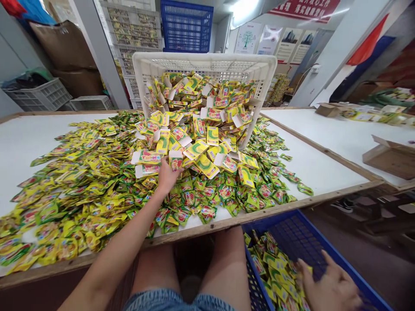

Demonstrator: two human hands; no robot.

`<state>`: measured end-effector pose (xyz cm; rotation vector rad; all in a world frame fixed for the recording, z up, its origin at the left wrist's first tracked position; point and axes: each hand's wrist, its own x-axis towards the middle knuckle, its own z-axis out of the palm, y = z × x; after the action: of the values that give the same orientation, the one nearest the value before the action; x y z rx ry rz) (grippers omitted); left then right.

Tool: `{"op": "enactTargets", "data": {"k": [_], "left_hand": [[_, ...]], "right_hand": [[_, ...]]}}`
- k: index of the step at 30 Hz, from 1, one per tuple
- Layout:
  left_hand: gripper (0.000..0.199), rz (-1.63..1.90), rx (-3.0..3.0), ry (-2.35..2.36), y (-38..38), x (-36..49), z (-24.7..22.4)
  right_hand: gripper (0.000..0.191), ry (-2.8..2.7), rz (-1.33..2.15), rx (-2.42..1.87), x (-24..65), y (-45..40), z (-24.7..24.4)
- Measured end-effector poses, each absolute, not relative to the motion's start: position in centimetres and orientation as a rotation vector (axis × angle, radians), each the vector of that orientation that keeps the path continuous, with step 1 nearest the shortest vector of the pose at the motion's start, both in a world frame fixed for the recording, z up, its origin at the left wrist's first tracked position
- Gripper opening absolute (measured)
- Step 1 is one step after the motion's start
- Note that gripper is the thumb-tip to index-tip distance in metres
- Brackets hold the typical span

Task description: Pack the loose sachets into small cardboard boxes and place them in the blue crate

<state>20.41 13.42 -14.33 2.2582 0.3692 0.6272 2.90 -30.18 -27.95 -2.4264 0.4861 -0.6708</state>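
Observation:
My left hand (167, 176) reaches to the front of the heap and closes its fingers on a small yellow-and-white carton (175, 159) with a pale open flap. More small yellow cartons (207, 165) spill from a tipped white plastic basket (204, 57) over the table. Around and under them lie many green and yellow sachets (191, 196). At the lower right my right hand (333, 283), slightly blurred, hovers over a blue crate (324, 242) with fingers apart. Yellow cartons (280, 274) lie inside that crate, close to the fingers.
The white table (311, 162) has a wooden edge (212, 226) in front of my legs. Sachets (71, 185) cover its left side. On the right side table stand an open cardboard box (389, 157) and a smaller box (330, 109). Stacked crates (134, 30) stand behind.

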Motion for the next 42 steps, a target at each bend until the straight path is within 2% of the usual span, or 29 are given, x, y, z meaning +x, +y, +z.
{"op": "enactTargets", "data": {"k": [5, 8, 12, 14, 17, 20, 26, 34, 38, 42], "left_hand": [[0.043, 0.716, 1.945, 0.32, 14.2, 17.5, -12.3], [0.04, 0.659, 1.793, 0.219, 14.6, 14.3, -10.6], [0.036, 0.396, 1.73, 0.283, 15.7, 9.4, -9.5], [0.037, 0.258, 1.756, 0.429, 16.7, 7.2, -9.5], [0.039, -0.01, 1.836, 0.586, 18.0, 4.4, -10.1], [0.036, -0.216, 1.85, 0.607, 18.0, 2.7, -11.1], [0.036, -0.276, 1.782, 0.495, 16.4, 2.6, -12.6], [0.037, -0.27, 1.864, 0.495, 17.4, 1.3, -10.1], [0.044, -0.236, 1.789, 0.492, 17.0, 1.2, -9.1], [0.048, -0.215, 1.669, 0.495, 15.5, 2.4, -9.8]], "right_hand": [[0.029, 0.031, -0.305, -2.093, 4.5, -19.4, -25.4], [0.019, -0.328, -0.164, -1.951, 5.6, -11.9, -21.7], [0.011, -0.598, -0.075, -1.943, 7.4, -4.1, -18.0], [0.011, -0.691, -0.042, -1.979, 8.3, -1.3, -17.5], [0.023, -0.702, 0.014, -2.071, 9.4, 1.6, -18.0], [0.023, -0.686, 0.026, -2.101, 9.8, 2.8, -19.0], [0.021, -0.672, 0.03, -1.977, 9.5, 2.6, -20.2], [0.044, -0.712, 0.057, -1.748, 9.5, 2.2, -19.0], [0.027, -0.753, 0.127, -1.651, 9.8, 1.6, -17.7], [0.01, -0.679, 0.121, -1.727, 10.2, 0.0, -17.3]]}}
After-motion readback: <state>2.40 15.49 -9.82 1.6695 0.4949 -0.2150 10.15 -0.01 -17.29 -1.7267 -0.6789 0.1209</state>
